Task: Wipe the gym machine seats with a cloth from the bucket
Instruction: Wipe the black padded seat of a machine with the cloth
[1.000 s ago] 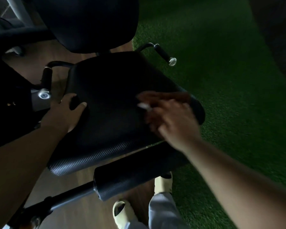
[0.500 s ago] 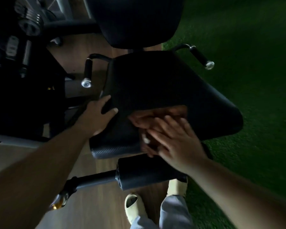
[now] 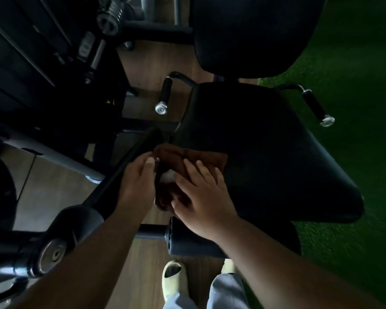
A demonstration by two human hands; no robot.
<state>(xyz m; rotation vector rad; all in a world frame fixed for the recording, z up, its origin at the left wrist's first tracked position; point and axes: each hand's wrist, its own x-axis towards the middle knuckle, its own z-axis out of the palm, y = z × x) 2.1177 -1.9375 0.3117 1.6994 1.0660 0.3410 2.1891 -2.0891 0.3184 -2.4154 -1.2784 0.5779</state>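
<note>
Dim gym floor, green turf alongside: your hands, left hand [image 3: 136, 181] pinching and right hand [image 3: 204, 192] flat, work the brown cloth [image 3: 188, 159] at the black seat [image 3: 265, 152] near-left edge; wiping looks underway, no bucket visible.

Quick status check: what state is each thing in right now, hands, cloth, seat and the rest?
Left hand: pinching the cloth's left edge.
Right hand: flat on the cloth, fingers spread.
Cloth: brown, bunched, on the seat's near-left corner.
Seat: black; wetness not discernible.
Backrest: untouched.
Side handles: free.
</note>
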